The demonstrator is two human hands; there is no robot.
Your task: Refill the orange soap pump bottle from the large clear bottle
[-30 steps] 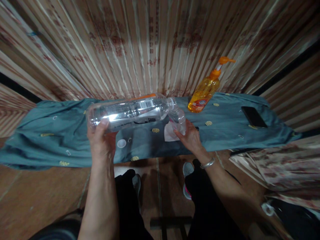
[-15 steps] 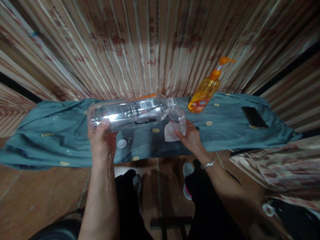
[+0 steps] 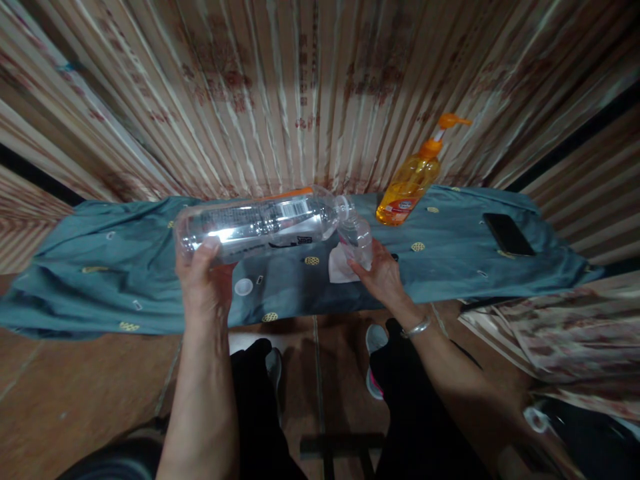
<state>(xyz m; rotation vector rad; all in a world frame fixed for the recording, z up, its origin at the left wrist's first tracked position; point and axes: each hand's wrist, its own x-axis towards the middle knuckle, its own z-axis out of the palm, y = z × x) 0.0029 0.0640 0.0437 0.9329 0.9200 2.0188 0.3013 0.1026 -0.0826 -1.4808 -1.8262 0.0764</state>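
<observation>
My left hand is closed around the base end of a large clear plastic bottle with a partly orange label. The bottle lies nearly level in the air, its neck pointing right. Its mouth meets the top of a small clear bottle, which my right hand grips around the side. Whether liquid passes between them I cannot tell. Under the small bottle lies a white tissue. A white round cap rests on the cloth near my left hand.
Behind the bottles stands an orange pump bottle with yellow-orange liquid. A dark phone lies at the right on the green-blue cloth covering the narrow table. A pleated curtain hangs close behind the table.
</observation>
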